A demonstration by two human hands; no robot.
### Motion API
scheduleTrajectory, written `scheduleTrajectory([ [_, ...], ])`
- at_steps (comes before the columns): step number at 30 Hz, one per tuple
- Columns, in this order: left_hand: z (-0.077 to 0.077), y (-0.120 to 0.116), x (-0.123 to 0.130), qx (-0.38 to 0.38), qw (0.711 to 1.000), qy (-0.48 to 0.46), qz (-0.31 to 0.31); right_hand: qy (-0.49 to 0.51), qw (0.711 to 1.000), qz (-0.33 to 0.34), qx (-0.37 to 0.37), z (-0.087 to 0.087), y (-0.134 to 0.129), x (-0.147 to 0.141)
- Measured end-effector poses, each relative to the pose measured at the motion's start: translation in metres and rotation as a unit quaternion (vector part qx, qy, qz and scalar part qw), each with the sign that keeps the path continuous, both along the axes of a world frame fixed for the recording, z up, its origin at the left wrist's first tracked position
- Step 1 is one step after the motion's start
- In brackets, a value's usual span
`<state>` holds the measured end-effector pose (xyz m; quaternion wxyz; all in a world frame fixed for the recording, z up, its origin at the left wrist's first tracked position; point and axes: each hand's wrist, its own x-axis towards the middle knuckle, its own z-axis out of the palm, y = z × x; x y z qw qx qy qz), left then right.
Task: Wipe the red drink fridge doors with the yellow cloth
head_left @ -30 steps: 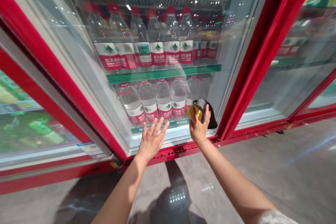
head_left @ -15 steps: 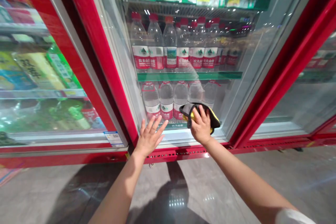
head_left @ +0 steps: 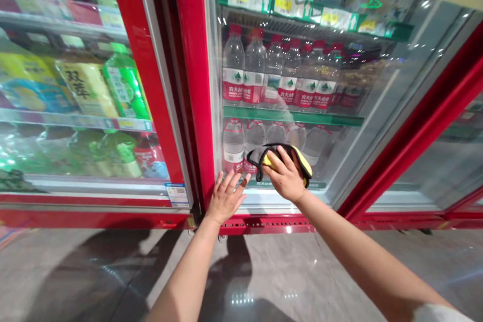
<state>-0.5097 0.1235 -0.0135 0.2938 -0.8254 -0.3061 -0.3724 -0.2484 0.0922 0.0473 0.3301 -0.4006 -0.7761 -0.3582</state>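
Note:
My right hand (head_left: 286, 175) presses a yellow and grey cleaning cloth (head_left: 308, 165) with black edging against the lower part of a cooler's glass door (head_left: 339, 153). Its fingers lie over the cloth, partly bent. To the left, my left hand (head_left: 227, 198) has its fingers spread and holds nothing. Its fingertips are at the bottom left of the same glass; whether they touch it I cannot tell. Behind the pane stand water bottles (head_left: 234, 146) with red and white labels, some hidden by the cloth and hands.
Red frames (head_left: 190, 75) border the door, with a red vented base (head_left: 264, 223) below. Another cooler on the left holds bottled drinks (head_left: 124, 83). A green shelf edge (head_left: 294, 116) crosses behind the glass. The grey floor (head_left: 298, 271) is shiny, with shadows on it.
The view has shifted so the cooler sits further right in it. My right hand has slid the cloth leftward across the glass, nearer my left hand. My left hand stays spread low at the door's left.

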Motion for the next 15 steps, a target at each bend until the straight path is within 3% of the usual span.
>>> scheduleTrajectory([
  [2,-0.002,-0.002,-0.001,-0.018,1.0,-0.007,0.005,-0.008,1.0,0.009,-0.026,-0.016,-0.001,-0.009],
  [5,-0.003,-0.007,-0.007,-0.041,0.999,0.0,0.022,-0.07,0.996,0.044,-0.035,-0.037,-0.01,0.01],
  [9,0.002,-0.012,-0.022,-0.022,0.998,0.005,0.053,-0.095,0.994,0.051,-0.007,-0.033,-0.014,0.027],
  [12,0.006,-0.016,-0.038,-0.015,0.998,0.009,0.063,-0.014,1.0,0.0,0.006,-0.024,-0.008,-0.006],
  [15,0.007,-0.021,-0.056,-0.034,0.997,0.009,0.071,0.012,1.0,0.006,-0.007,-0.03,-0.002,-0.05],
])
